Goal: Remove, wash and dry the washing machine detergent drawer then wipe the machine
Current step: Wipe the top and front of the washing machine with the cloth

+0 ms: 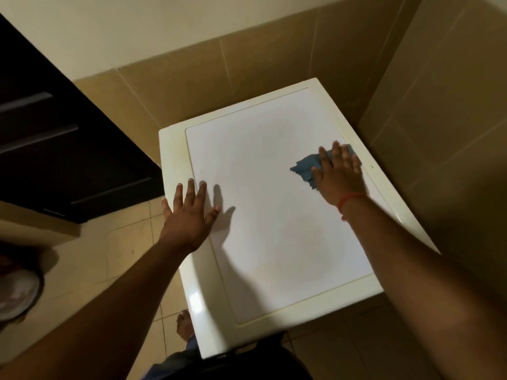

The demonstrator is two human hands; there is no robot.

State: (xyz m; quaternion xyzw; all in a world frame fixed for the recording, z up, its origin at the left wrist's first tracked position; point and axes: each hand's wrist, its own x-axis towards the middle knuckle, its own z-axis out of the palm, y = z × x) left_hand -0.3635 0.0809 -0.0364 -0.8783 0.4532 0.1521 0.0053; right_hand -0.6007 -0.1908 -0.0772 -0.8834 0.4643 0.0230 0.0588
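One broad surface is being dealt with: the white top of the washing machine [274, 215], which is set in a tiled corner beside the wall [219, 78]. The wiping is best done in overlapping strokes, carried out to the cream rim, where grime appears to be gathered, with the cloth kept flat. The left hand [189, 215] is spread, fingers straight, and is rested on the left edge as a brace. The right hand [338, 174] is laid flat, fingers straight, and pressed on the blue cloth [304, 167] near the right edge. The detergent drawer is not seen.
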